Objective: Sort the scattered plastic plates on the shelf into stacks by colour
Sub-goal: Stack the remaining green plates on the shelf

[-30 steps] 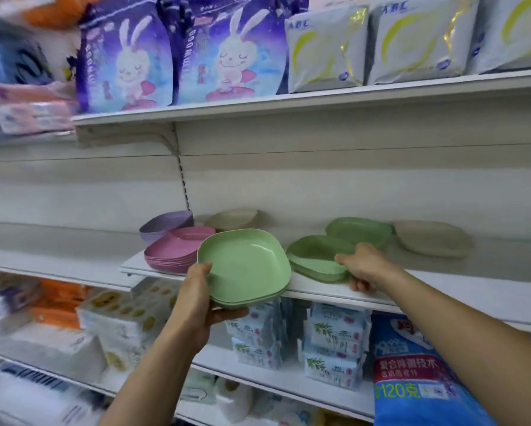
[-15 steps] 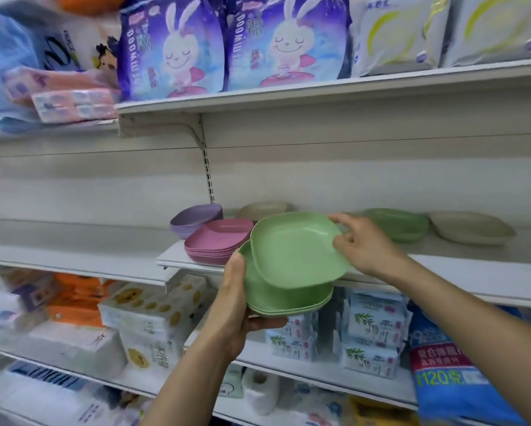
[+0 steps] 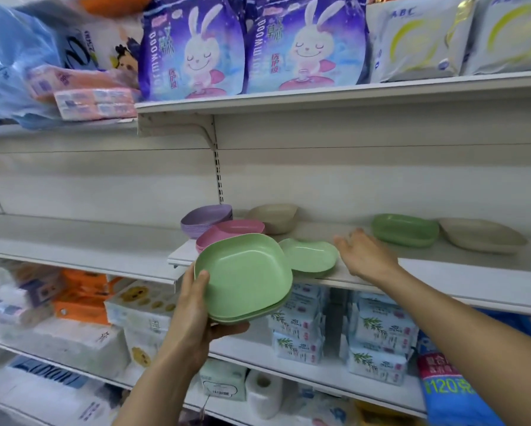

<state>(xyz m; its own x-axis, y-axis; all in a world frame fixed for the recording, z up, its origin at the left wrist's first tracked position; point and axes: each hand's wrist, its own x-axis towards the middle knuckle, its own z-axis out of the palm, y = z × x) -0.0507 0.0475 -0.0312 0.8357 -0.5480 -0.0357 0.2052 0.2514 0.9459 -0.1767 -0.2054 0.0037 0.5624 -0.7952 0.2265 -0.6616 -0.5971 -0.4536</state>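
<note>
The landmark is the white metal shelf (image 3: 442, 272) with its smooth painted lip. At its left end, toward the back, stands a stack of lilac plates (image 3: 206, 219), matte plastic with rounded corners. Just in front of it sits a pink stack (image 3: 227, 232), and behind that to the right a beige plate (image 3: 273, 221) leans tilted.

In front of the shelf's edge the left hand (image 3: 193, 315) holds a stack of green plates (image 3: 244, 278), rounded squares with a shallow dished centre. Its fingers are clamped on the stack: the thumb (image 3: 201, 279) presses the near-left rim from above while the other fingers run beneath the bottom plate.

One loose green plate (image 3: 310, 256) lies flat at the shelf's front edge, just right of the held stack. The right hand (image 3: 365, 256) hovers over the shelf right of that plate, fingers spread apart, gripping nothing. Further right rests another green plate (image 3: 405, 230), then a beige plate (image 3: 482, 235).

On the shelf above, purple bunny packs (image 3: 193, 47) read "doomiwood", and white packs (image 3: 418, 41) read "ABC". Below the shelf, at far right, a blue pack (image 3: 451, 392) shows "120".
</note>
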